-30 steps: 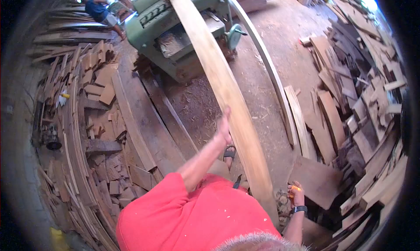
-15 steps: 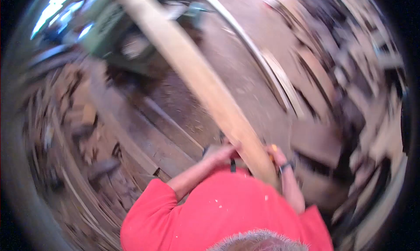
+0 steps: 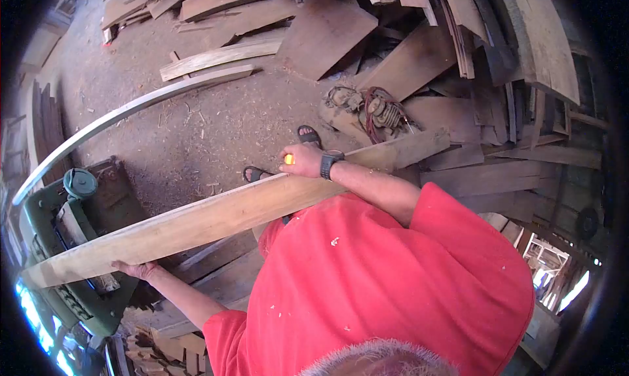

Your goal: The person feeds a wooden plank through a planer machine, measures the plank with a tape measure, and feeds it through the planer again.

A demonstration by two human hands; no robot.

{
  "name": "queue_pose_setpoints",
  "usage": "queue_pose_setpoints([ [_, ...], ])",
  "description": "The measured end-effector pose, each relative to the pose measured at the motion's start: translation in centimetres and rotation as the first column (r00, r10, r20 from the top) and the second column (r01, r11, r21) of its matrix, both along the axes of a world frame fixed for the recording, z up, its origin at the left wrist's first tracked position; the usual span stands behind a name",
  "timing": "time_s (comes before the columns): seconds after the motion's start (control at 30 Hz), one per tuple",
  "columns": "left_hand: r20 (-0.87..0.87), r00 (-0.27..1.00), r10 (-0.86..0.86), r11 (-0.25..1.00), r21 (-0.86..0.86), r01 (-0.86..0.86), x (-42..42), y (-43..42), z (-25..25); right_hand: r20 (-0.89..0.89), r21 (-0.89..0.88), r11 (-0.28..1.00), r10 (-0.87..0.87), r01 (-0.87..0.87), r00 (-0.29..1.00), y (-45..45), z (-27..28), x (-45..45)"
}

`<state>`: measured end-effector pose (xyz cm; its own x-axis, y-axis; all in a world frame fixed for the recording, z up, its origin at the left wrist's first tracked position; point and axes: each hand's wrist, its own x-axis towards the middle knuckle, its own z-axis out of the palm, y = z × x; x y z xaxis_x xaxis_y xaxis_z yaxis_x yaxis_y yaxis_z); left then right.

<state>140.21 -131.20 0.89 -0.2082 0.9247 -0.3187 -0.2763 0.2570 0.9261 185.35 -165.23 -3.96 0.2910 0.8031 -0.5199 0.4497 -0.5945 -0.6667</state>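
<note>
A long, pale wooden plank (image 3: 216, 222) lies slantwise across the front of my body, its left end lower in view and over a green machine (image 3: 95, 310). My left hand (image 3: 134, 269) grips the plank's lower edge near that left end; its fingers are partly hidden behind the wood. At the plank's upper edge, right of the middle, my right hand (image 3: 303, 161) is closed around a small yellow object (image 3: 289, 159). Its kind is hard to make out. A dark watch (image 3: 331, 164) sits on my right wrist, and that forearm crosses over the plank.
A long curved strip (image 3: 124, 114) runs above the green machine. A dusty motor-like tool with a red cord (image 3: 377, 111) lies ahead of my sandalled feet (image 3: 308, 135). Boards (image 3: 327, 32) are piled at the back and right. Wood chips litter the floor (image 3: 190, 140).
My body and view have turned right. The plank has swung from pointing ahead to lying across me. My left hand has moved far out toward its left end; my hands are now wide apart.
</note>
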Motion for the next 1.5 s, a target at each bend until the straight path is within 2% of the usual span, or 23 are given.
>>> queue_pose_setpoints([
  [0.07,0.121,0.991,-0.062,0.996,-0.056,0.07,2.2,-2.0,1.9,-0.028,0.113,0.993,-0.017,0.02,0.999,-0.5,-0.3,1.5],
  [0.1,0.009,1.0,-0.023,1.0,-0.001,0.023,3.1,-2.8,1.5,-0.026,-0.037,0.999,-0.005,0.004,1.0,-0.5,1.7,2.6],
  [0.13,0.005,0.995,0.098,0.995,-0.032,-0.098,10.4,-5.6,6.6,-0.151,-0.025,0.999,-0.035,0.032,0.988,-1.3,0.7,3.7],
  [0.2,0.034,0.994,0.102,0.994,-0.037,-0.1,8.7,-5.6,3.0,-0.027,0.066,0.997,-0.044,0.046,0.999,-2.3,0.7,5.4],
  [0.23,-0.005,0.982,0.191,0.979,-0.067,-0.191,12.3,-7.6,4.7,-0.109,-0.019,0.997,-0.082,0.08,0.991,-1.5,4.2,6.1],
  [0.27,0.184,0.971,0.155,0.988,-0.023,-0.154,10.5,-7.2,1.3,0.047,0.063,0.998,-0.029,0.026,0.998,-3.2,1.8,7.7],
  [0.3,0.123,0.974,0.189,0.982,-0.018,-0.188,11.5,-7.7,1.0,0.101,-0.029,0.999,-0.036,0.039,0.994,-3.6,1.7,8.7],
  [0.37,0.318,0.903,0.288,0.956,-0.142,-0.255,13.8,-9.4,0.9,0.195,0.075,0.997,-0.041,0.027,0.98,-5.3,0.4,11.0],
  [0.4,0.386,0.876,0.289,0.957,-0.155,-0.247,15.1,-10.0,1.8,0.142,-0.011,1.0,-0.027,0.028,0.99,-6.3,-0.3,12.9],
  [0.5,0.584,0.776,0.237,0.967,-0.214,-0.135,19.5,-15.0,1.2,0.171,0.118,0.993,-0.018,-0.002,0.985,-12.1,-3.0,19.0],
  [0.6,0.463,0.843,0.274,0.942,-0.307,-0.138,22.1,-18.9,-0.4,0.15,0.085,0.995,-0.055,0.043,0.987,-15.3,-2.5,22.6],
  [0.7,0.53,0.817,0.229,0.935,-0.352,-0.033,24.1,-22.5,-2.4,0.206,-0.023,0.998,-0.051,0.057,0.977,-18.0,-0.1,25.4],
  [1.0,0.619,0.774,0.135,0.907,-0.391,0.155,30.8,-29.4,2.6,0.331,-0.008,0.993,-0.105,0.114,0.938,-27.3,-1.5,36.4],
  [1.1,0.63,0.768,0.117,0.868,-0.441,0.23,31.5,-31.3,3.1,0.362,-0.123,0.974,-0.134,0.19,0.922,-28.7,-0.5,38.6],
  [1.17,0.635,0.765,0.108,0.835,-0.476,0.277,32.2,-32.5,3.2,0.43,-0.293,0.956,0.123,0.01,0.895,-28.3,3.5,37.8],
  [1.2,0.658,0.742,0.128,0.836,-0.474,0.276,32.6,-32.9,3.6,0.429,-0.293,0.956,0.124,0.008,0.895,-28.9,2.6,39.0],
  [1.23,0.684,0.715,0.145,0.837,-0.47,0.28,33.3,-33.2,3.7,0.75,0.099,0.877,0.245,-0.471,0.614,-30.5,0.3,41.8],
  [1.33,0.692,0.708,0.142,0.84,-0.463,0.283,33.9,-34.3,2.4,0.767,0.166,0.873,0.178,-0.459,0.616,-31.4,1.9,40.9],
  [1.37,0.692,0.707,0.147,0.839,-0.465,0.282,34.2,-34.7,2.0,0.49,-0.16,0.986,0.03,0.056,0.871,-30.7,3.9,39.5],
  [1.4,0.683,0.712,0.163,0.84,-0.474,0.263,34.3,-35.0,1.6,0.491,-0.16,0.986,0.033,0.053,0.871,-30.9,3.0,40.7],
  [1.43,0.673,0.718,0.178,0.84,-0.483,0.245,34.3,-35.2,1.1,0.729,0.167,0.881,0.192,-0.443,0.657,-30.5,2.2,41.4],
  [1.47,0.675,0.716,0.179,0.838,-0.486,0.248,34.4,-35.6,0.0,0.826,0.25,0.693,0.211,-0.676,0.522,-31.1,2.1,42.1],
  [1.5,0.685,0.704,0.188,0.841,-0.483,0.245,34.4,-36.1,-1.4,0.827,0.244,0.695,0.214,-0.676,0.519,-31.2,2.7,42.0],
])
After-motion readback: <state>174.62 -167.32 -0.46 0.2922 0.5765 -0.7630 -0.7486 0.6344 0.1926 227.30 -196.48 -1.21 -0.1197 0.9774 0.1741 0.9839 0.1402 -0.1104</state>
